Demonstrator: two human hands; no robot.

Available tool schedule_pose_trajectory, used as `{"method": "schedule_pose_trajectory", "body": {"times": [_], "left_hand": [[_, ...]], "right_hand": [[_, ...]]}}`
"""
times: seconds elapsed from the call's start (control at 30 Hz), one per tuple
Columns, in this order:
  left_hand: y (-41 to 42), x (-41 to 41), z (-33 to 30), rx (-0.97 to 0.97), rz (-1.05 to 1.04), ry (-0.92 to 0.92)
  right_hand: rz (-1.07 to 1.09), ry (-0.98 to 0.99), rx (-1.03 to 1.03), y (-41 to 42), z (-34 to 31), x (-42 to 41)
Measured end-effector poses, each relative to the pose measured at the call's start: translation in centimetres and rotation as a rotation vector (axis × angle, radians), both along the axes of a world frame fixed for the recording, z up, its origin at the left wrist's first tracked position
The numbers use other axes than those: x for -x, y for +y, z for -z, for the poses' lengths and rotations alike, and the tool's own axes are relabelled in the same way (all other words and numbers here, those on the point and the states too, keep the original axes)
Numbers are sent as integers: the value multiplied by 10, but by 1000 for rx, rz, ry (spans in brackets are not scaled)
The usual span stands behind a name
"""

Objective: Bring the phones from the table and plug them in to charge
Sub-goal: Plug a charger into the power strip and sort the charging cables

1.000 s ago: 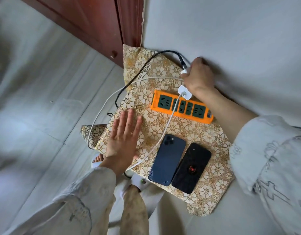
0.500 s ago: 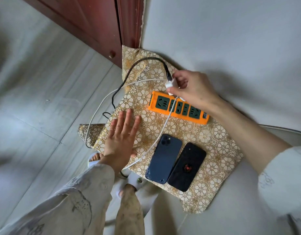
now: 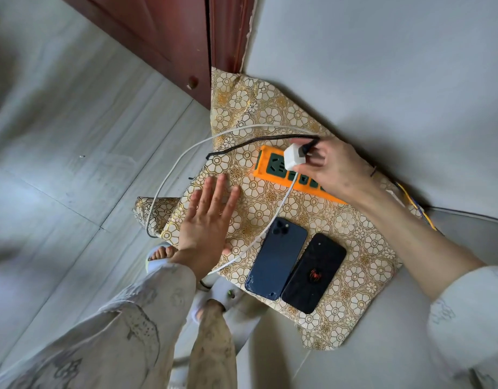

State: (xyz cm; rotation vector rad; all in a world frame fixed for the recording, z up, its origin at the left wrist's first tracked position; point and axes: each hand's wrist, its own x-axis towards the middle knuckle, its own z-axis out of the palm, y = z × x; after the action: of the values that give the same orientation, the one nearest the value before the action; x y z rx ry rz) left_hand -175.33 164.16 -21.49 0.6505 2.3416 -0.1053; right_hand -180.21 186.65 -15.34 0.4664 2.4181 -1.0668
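Note:
Two phones lie face down, side by side, on a gold floral cloth [image 3: 354, 279]: a dark blue phone [image 3: 276, 258] and a black phone [image 3: 313, 273] with a red spider mark. My right hand [image 3: 334, 167] holds a white charger block [image 3: 294, 157] with a black cable [image 3: 256, 143] just above the left end of an orange power strip [image 3: 270, 167]. A white cable [image 3: 186, 155] runs from the strip area, loops off the cloth's left edge and passes under my left hand [image 3: 205, 223]. That hand rests flat on the cloth, fingers spread, left of the phones.
The cloth-covered surface sits in a corner against a grey wall [image 3: 382, 66] and a dark red wooden door frame [image 3: 228, 32]. Grey tiled floor [image 3: 60, 136] lies to the left. My feet in sandals [image 3: 163, 255] stand below the surface's edge. Coloured wires [image 3: 413, 203] trail at the right.
My right hand has turned the white charger block so its face shows and shifted it over the strip's left end. The black cable has straightened across the cloth. My left hand stays flat.

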Motion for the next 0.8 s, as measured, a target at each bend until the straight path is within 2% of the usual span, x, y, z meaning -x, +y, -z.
{"method": "schedule_pose_trajectory", "body": {"times": [0.23,0.7,0.8], "left_hand": [[0,1,-1,4,-8,-12],[-1,0,2,-7,-12,-1],[-2,0,3,-16,-14,-1]], "right_hand": [[-31,40,-227,-2,-1,-5],[-101,70,-163,1,3,-11],[-50,69,-187,-2,9,-14]]}}
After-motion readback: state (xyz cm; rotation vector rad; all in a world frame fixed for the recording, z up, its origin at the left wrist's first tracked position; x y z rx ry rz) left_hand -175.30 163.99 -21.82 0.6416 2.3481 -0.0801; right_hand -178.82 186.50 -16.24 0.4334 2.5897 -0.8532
